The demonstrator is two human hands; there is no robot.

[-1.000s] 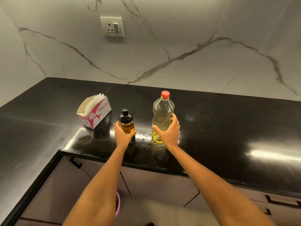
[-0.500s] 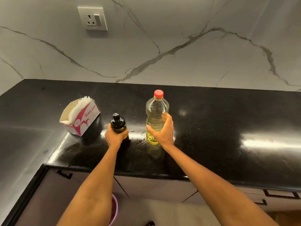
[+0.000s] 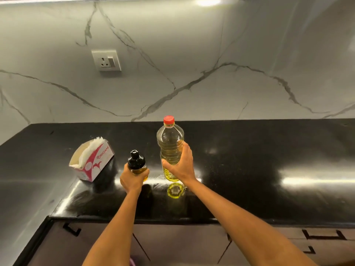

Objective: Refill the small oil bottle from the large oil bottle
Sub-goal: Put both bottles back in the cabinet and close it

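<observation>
Evidently, both capped bottles were held steady for opening: small oil bottle (image 3: pixel 136 166) gripped by left hand (image 3: pixel 132 179), large oil bottle (image 3: pixel 170 150) encircled by right hand (image 3: pixel 181 166).

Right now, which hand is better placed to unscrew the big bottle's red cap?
Probably left: the right hand already grips the large oil bottle, steadying it; the left hand need only release the small oil bottle.

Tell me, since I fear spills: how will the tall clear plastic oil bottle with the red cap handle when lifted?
The tall clear plastic oil bottle looks under half full, so probably light. Its thin ribbed wall may flex under the right hand.
</observation>
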